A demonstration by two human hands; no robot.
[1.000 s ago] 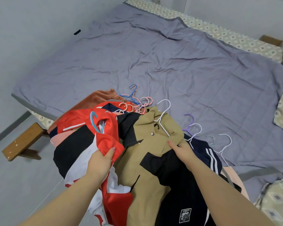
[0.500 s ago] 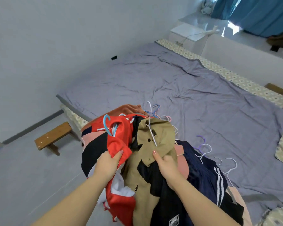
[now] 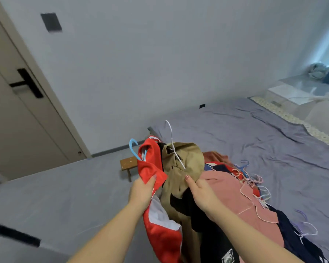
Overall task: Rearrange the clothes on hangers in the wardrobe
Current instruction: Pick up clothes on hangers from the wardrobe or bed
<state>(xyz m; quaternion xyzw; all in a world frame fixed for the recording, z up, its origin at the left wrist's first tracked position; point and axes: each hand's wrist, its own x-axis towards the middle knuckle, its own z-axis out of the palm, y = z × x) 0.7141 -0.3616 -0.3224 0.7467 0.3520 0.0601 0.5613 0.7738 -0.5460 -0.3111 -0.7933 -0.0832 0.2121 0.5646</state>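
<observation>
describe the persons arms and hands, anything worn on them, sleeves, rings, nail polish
Both forearms are bare as far as the frame shows: no sleeves, watch, bracelets or gloves. The left hand and right hand show no rings on the fingers in view. The nails are fairly long and rounded, with a muted pinkish polish, clearest on the right thumbnail and on a left fingertip beside the red cloth.

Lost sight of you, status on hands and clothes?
Left hand shut on red garment, blue hanger inside. Right hand shut on tan jacket, white hanger up. Rest of pile on bed. Wardrobe not in view.
</observation>
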